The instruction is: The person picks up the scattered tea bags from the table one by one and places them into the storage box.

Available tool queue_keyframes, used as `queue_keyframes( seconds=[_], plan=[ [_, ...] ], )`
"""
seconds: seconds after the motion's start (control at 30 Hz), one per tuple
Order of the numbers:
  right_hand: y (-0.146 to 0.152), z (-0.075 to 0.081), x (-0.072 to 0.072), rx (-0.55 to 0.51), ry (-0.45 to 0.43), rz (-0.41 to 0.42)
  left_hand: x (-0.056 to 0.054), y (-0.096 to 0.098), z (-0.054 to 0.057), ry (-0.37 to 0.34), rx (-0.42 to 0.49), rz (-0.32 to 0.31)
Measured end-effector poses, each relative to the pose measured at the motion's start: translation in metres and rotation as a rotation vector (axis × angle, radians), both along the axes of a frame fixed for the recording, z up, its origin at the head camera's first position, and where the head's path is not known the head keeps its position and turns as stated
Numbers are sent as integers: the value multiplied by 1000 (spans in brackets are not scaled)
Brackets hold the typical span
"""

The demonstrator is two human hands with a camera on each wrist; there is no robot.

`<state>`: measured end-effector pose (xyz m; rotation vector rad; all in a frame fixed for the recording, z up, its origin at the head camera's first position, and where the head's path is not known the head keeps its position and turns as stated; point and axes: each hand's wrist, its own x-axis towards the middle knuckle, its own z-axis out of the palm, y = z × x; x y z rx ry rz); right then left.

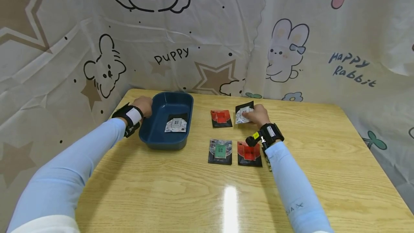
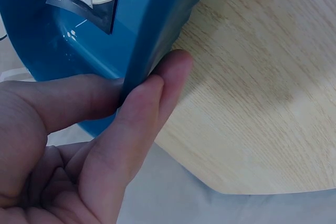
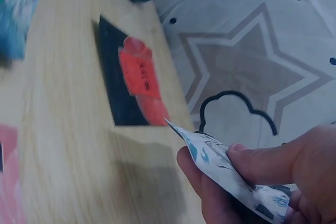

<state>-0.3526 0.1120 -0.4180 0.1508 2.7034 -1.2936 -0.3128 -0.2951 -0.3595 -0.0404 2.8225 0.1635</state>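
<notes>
My left hand (image 1: pixel 143 105) pinches the left rim of a dark blue plastic basin (image 1: pixel 166 141) between thumb and fingers, as the left wrist view also shows. Inside the basin lies a white-and-black sachet (image 1: pixel 176 123). With my right hand (image 1: pixel 260 115) I pinch another white-and-black sachet (image 1: pixel 242 113), thumb on its printed face; the right wrist view has this sachet (image 3: pixel 210 161) tilted above the wooden table. Just left of that hand, a red-and-black sachet (image 1: pixel 221 118) lies flat. Nearer me are a green-labelled sachet (image 1: pixel 220 152) and a second red-and-black one (image 1: pixel 249 155).
Part of one more packet (image 1: pixel 268 163) shows beneath my right forearm, mostly hidden. The wooden table (image 1: pixel 155 190) extends to both sides and toward me. A pale printed cloth (image 1: pixel 213 39) hangs behind its back edge and along the left.
</notes>
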Motion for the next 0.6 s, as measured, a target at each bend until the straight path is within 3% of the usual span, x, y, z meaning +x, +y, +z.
queue_keyframes(
  seconds=[0.6],
  plan=[
    [-15,7,8,-104,-33,0,2,0,1,9,-20,-14]
  ],
)
